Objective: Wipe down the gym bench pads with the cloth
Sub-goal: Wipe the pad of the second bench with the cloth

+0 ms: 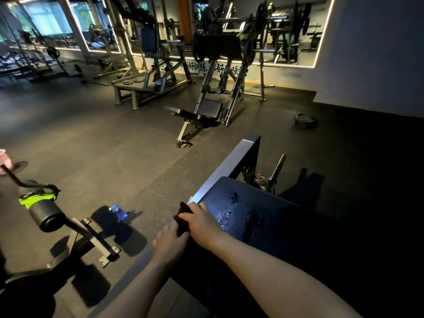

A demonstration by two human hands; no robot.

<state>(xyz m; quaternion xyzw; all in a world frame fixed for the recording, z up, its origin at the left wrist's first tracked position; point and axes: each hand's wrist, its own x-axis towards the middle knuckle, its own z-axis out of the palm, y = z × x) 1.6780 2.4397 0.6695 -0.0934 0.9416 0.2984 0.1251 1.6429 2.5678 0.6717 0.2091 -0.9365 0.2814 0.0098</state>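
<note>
Gripping one cloth (183,216), right hand (202,222), left hand (168,242) beside, one wet pad (263,216)

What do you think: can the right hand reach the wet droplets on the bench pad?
Probably yes. The right hand, gripping the dark cloth at the left edge of the bench pad, lies close beside the droplets, with only bare pad between.

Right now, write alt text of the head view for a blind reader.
The right hand grips a dark cloth at the left edge of a droplet-speckled black bench pad; the left hand touches the cloth's lower end. A blue spray bottle sits on the floor.
</note>
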